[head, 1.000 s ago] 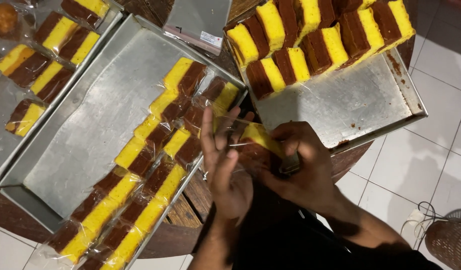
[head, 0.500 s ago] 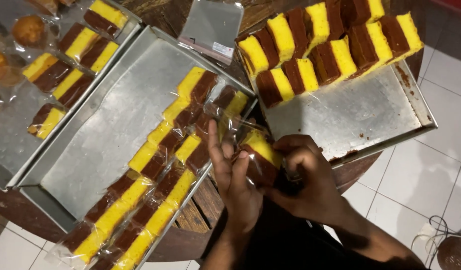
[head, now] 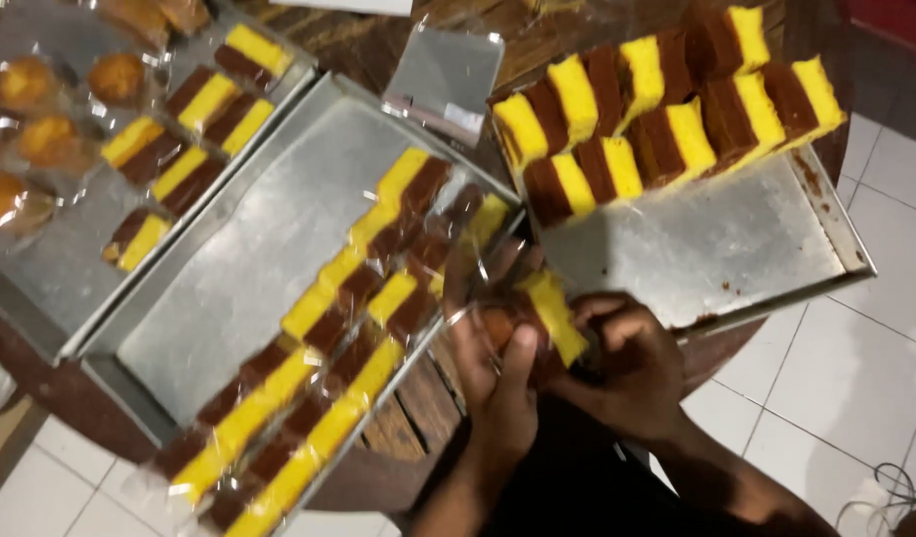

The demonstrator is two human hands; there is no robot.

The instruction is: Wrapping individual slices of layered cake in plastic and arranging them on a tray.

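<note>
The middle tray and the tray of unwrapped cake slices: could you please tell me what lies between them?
In the head view, a small stack of clear plastic wrappers lies on the wooden table between the middle tray and the tray of unwrapped slices.

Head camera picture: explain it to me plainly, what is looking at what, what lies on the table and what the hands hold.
The camera sits on a person's head and looks down at their own two bare hands; there is no machine. The left hand and right hand together hold one slice of yellow-and-brown layer cake with clear plastic wrap around it. Below is a round wooden table. On it lie three metal trays: the middle tray holds two rows of wrapped slices, the right tray holds unwrapped slices, and the left tray holds more wrapped slices and round buns. A stack of clear wrappers lies above.
</note>
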